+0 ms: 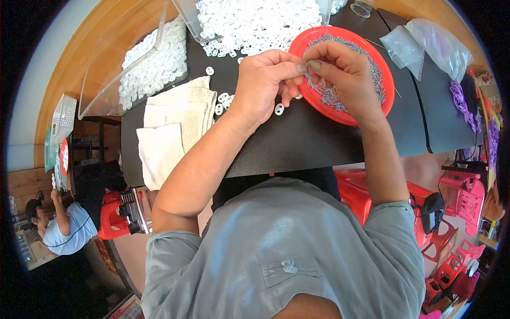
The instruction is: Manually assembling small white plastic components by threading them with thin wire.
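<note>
Here, both hands met just above centre of the frame, over the near rim of the red plate [311,40]. The left hand [264,80] and the right hand [340,72] pinched fingertips together on something too small to make out, so I could not tell what they held. The plate carried a heap of small grey pins [372,69], partly hidden by the right hand. White rings [249,21] lay piled at the top, more filled a clear tray [154,64] at upper left, and a few loose ones lay near the left wrist. Folded towels [175,122] sat left of the left forearm. Crumpled plastic bags [430,45] lay at upper right on the black table [303,141].
</note>
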Demonstrator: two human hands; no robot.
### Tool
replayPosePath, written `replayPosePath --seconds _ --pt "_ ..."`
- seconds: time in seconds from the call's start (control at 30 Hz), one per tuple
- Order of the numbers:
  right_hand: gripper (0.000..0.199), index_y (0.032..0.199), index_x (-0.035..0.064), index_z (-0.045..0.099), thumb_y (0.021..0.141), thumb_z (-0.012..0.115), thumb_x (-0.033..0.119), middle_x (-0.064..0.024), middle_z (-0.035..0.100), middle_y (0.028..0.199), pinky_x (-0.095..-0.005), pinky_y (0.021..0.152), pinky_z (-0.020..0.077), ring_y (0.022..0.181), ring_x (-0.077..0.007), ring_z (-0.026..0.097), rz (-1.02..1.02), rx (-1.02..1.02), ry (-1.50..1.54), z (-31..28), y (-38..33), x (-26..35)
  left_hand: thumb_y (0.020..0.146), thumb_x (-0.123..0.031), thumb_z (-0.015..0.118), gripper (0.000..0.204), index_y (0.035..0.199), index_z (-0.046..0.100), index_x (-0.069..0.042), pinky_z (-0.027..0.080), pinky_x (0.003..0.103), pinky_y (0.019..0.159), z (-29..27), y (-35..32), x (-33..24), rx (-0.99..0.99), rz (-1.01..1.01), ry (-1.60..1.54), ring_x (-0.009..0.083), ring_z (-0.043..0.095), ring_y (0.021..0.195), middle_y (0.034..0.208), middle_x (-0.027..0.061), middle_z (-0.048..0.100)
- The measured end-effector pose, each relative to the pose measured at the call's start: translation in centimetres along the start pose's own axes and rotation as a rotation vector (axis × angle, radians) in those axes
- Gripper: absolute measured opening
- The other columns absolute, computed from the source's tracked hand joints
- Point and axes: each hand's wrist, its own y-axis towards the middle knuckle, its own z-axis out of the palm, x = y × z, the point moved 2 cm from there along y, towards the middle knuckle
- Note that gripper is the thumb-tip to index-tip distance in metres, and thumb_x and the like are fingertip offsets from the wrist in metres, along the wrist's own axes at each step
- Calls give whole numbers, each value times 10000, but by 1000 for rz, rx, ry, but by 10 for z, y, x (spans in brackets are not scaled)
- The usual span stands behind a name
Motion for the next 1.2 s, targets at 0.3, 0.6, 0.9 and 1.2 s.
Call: replayPosePath --seconds 0.3,0.6,0.9,1.2 --pt "63 905 -3 653 864 615 26 -1 590 718 -220 571 418 635 -65 515 3 -37 32 1 0 1 871 -102 627 126 894 630 23 403 218 385 4 -2 0 -25 15 4 111 547 477 686 69 623" --pt "103 896 -2 650 889 613 94 8 572 691 -219 572 414 631 -59 511 62 -78 24 2 0 4 857 -90 622 96 828 641 0 395 208 419 4 -2 2 -115 98 187 77 523 489 641 32 603" --pt "110 904 0 640 884 628 107 10 575 698 -225 567 410 642 -58 509 101 10 -37 3 0 -1 855 -91 605 97 810 630 -8 397 201 471 7 -6 2 -162 471 531 39 492 532 637 0 576" --pt "84 927 -6 628 855 633 35 -12 594 736 -236 610 425 683 -80 531 -151 -11 -236 -1 -1 2 847 -94 575 130 844 611 31 369 237 385 2 1 2 -65 57 48 130 499 455 640 71 572"
